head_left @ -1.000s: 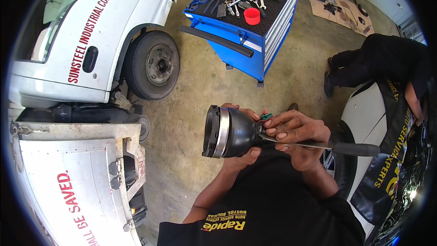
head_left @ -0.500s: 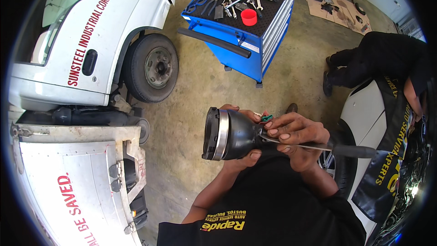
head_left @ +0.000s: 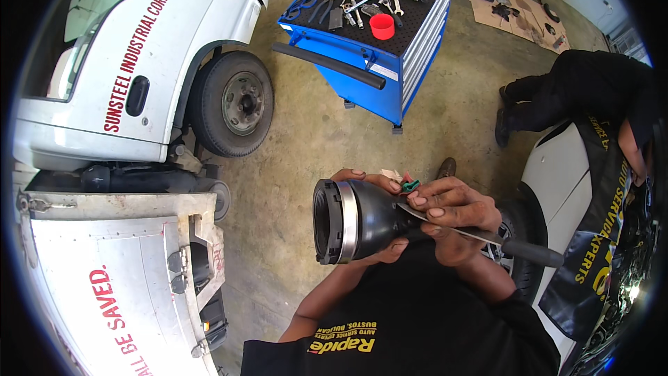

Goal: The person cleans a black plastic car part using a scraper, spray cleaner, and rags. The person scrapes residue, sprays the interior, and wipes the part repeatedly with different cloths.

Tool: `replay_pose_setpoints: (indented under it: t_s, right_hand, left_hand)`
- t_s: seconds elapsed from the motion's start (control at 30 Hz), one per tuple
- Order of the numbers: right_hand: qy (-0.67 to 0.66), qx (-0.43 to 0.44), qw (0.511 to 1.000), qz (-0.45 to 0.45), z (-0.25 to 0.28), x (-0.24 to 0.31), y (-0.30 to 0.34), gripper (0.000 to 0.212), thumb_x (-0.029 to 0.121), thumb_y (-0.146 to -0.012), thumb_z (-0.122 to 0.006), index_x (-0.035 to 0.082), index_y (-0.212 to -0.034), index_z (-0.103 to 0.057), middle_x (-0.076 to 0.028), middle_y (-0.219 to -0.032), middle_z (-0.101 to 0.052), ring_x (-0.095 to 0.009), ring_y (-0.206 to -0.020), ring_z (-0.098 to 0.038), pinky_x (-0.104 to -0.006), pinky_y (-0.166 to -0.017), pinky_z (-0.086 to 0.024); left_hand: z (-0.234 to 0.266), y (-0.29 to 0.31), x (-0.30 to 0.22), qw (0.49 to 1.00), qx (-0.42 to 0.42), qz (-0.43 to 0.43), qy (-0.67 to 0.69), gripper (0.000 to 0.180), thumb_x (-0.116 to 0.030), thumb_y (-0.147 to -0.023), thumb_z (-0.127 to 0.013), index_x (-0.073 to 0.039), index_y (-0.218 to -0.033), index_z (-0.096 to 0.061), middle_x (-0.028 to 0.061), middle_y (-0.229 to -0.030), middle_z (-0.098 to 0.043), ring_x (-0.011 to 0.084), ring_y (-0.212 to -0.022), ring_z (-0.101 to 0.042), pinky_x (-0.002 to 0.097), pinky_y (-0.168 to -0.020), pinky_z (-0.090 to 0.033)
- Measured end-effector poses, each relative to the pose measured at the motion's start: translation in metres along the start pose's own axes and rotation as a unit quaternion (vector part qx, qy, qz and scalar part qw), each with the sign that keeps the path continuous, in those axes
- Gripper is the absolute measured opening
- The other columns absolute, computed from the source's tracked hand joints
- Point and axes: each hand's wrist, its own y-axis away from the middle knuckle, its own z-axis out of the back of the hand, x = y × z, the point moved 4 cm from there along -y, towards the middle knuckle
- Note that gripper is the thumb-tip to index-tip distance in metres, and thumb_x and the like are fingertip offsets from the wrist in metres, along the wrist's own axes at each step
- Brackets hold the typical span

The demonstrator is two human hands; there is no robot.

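A black bell-shaped part (head_left: 372, 216) with a silver band around its wide, ridged mouth lies on its side in front of my chest. My left hand (head_left: 379, 254) is closed around it, thumb on the near side and fingertips showing along the far side. In my right hand (head_left: 459, 212) is a screwdriver (head_left: 532, 252) with a dark handle and thin metal shaft. Its tip meets the black part near the narrow end; the exact contact is partly hidden by fingers. A small green piece (head_left: 410, 186) shows beside my right fingertips.
A blue tool cart (head_left: 362, 73) ahead carries wrenches, pliers and a red cup (head_left: 382, 26). To the left stands a white truck (head_left: 83, 125). At right, a person in dark clothes (head_left: 591, 87) bends over a white car (head_left: 553, 167) with a black cover. Cardboard (head_left: 511, 17) with parts lies beyond.
The black part has tilted and dropped slightly, turning more of its open mouth into view. The screwdriver's handle has swung nearer to me and a little left, its shaft now sloping more.
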Motion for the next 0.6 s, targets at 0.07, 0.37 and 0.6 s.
replay_pose_setpoints:
  t_s: [0.07, 0.37, 0.6]
  right_hand:
    - [-0.004, -0.016, 1.000, -0.006, -0.001, -0.002, 0.003, 0.025, -0.006, -0.081, -0.089, 0.003, -0.102, -0.077, -0.017, -0.102, -0.080, -0.035, -0.102, -0.080, -0.0458, -0.091, -0.066]
    - [-0.016, 0.001, 1.000, -0.017, -0.002, -0.003, 0.002, 0.030, -0.007, -0.081, -0.088, 0.004, -0.107, -0.077, -0.016, -0.108, -0.080, -0.037, -0.111, -0.078, -0.0479, -0.097, -0.065]
    - [0.013, 0.039, 0.999, 0.020, -0.002, 0.004, -0.006, 0.030, -0.007, -0.082, -0.088, 0.004, -0.107, -0.076, -0.016, -0.107, -0.080, -0.037, -0.111, -0.078, -0.0464, -0.096, -0.065]
  left_hand:
    - [-0.001, 0.000, 0.001, 1.000, -0.015, 0.004, 0.002, 0.106, -0.030, -0.080, -0.098, -0.010, -0.150, -0.022, 0.0152, -0.127, -0.059, 0.0270, -0.123, -0.063, 0.0538, -0.120, -0.047]
    - [0.004, -0.001, 0.009, 0.997, -0.054, 0.005, 0.047, 0.106, -0.032, -0.079, -0.099, -0.009, -0.149, -0.022, 0.0140, -0.129, -0.058, 0.0272, -0.124, -0.064, 0.0505, -0.119, -0.047]
    - [0.000, -0.001, 0.003, 0.999, -0.038, 0.004, 0.033, 0.105, -0.029, -0.079, -0.099, -0.010, -0.150, -0.024, 0.0138, -0.129, -0.059, 0.0276, -0.123, -0.065, 0.0522, -0.119, -0.047]
